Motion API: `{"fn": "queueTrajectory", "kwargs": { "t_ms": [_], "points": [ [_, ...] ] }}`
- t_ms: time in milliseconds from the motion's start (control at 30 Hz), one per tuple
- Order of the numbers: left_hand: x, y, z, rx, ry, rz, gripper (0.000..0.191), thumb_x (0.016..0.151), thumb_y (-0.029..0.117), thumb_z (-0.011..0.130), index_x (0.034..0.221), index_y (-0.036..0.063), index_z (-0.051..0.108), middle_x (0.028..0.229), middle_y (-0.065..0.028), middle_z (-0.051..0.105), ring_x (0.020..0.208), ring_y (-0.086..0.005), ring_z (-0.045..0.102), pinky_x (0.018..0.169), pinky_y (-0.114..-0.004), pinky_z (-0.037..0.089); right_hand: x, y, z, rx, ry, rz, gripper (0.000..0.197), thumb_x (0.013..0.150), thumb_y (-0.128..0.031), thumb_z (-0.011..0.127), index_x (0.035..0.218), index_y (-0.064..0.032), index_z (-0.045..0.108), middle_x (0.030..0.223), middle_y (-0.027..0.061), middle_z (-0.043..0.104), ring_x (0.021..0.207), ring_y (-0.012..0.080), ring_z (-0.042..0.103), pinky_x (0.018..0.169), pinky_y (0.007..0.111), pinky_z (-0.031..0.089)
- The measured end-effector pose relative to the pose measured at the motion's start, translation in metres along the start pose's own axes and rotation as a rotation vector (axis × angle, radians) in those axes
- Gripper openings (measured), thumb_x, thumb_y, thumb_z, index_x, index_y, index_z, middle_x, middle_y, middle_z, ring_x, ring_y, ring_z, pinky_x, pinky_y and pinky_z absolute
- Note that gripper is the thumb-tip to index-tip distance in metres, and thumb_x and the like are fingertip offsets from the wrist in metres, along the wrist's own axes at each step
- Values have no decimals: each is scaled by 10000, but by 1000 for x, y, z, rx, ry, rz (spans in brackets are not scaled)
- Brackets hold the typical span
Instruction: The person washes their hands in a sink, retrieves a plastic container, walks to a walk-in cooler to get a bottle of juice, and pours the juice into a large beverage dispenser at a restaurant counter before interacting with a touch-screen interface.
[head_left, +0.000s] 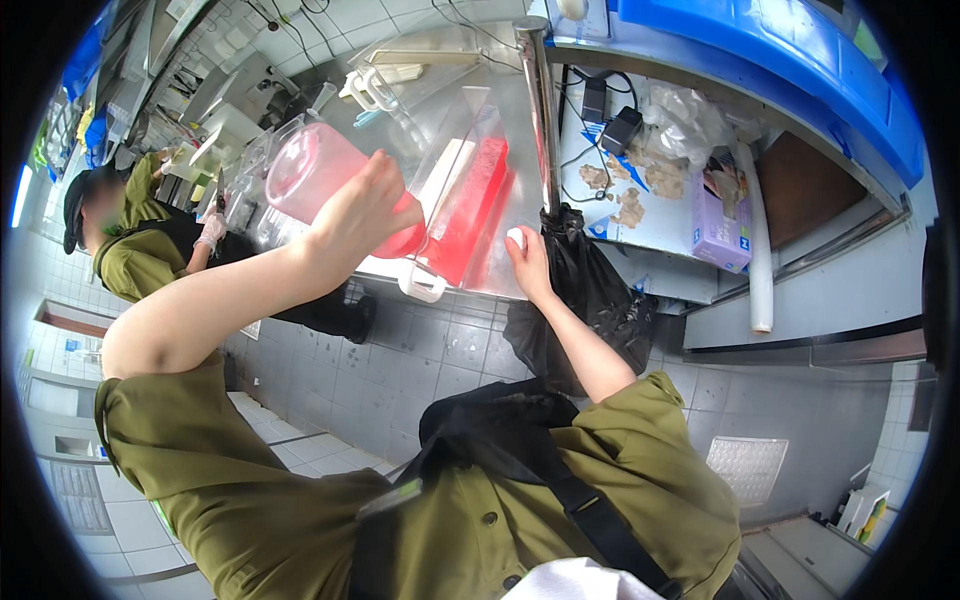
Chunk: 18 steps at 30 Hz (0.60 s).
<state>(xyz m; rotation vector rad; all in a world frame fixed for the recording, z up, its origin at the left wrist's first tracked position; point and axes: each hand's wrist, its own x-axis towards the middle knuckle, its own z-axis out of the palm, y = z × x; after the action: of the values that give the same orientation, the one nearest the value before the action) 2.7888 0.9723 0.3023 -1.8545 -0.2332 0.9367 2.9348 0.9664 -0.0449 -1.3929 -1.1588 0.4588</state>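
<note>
My left hand (369, 199) grips a translucent plastic jug (319, 169) holding pink liquid. The jug is tilted, its lower right end close against a long clear plastic tank (480, 112). Bright red liquid (476, 210) fills part of this tank, and a white handle-like part (421, 283) projects at the near end. To the right of the tank, my right hand (532, 262) pinches a small white rounded object (517, 238) at the steel counter's front edge; the fingers partly hide it, so its kind is unclear.
A metal post (538, 112) rises beside a black plastic bag (592, 300). The shelf on the right holds power adapters (621, 131), a purple glove box (721, 214) and a white roll (757, 247). Another person (150, 247) works at left holding a knife (220, 191).
</note>
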Motion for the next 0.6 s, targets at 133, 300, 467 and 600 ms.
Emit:
{"fn": "queueTrajectory", "kwargs": {
  "t_ms": [133, 300, 467, 600],
  "points": [
    [-2, 6, 4, 3, 22, -5, 587, 683, 256, 623, 1197, 158, 359, 1162, -69, 466, 1170, -223, 366, 993, -371, 229, -3, -36, -5, 85, -55, 111, 380, 776, -235, 621, 1075, -30, 506, 869, 131, 482, 762, 236, 481, 687, 326, 402],
    [-5, 5, 4, -3, 50, -3, 603, 666, 247, 635, 1193, 152, 359, 1167, -68, 463, 1168, -220, 366, 988, -360, 236, -20, -54, 0, 369, -144, 274, 382, 759, -208, 642, 1079, -43, 516, 896, 80, 487, 729, 145, 469, 630, 268, 413],
    [-9, 4, 5, -18, 60, -19, 605, 657, 246, 639, 1187, 151, 361, 1165, -68, 462, 1158, -217, 370, 986, -348, 239, -22, -86, -4, 513, -184, 281, 403, 747, -120, 647, 1102, -31, 478, 838, 63, 500, 643, 100, 513, 544, 227, 443],
    [-12, 3, 3, -40, 56, -32, 611, 648, 245, 643, 1183, 153, 362, 1159, -72, 463, 1148, -216, 374, 980, -337, 248, -19, -110, -9, 657, -218, 323, 405, 738, -58, 646, 1100, -18, 468, 818, 47, 536, 684, 95, 531, 579, 216, 447]
  ]
}}
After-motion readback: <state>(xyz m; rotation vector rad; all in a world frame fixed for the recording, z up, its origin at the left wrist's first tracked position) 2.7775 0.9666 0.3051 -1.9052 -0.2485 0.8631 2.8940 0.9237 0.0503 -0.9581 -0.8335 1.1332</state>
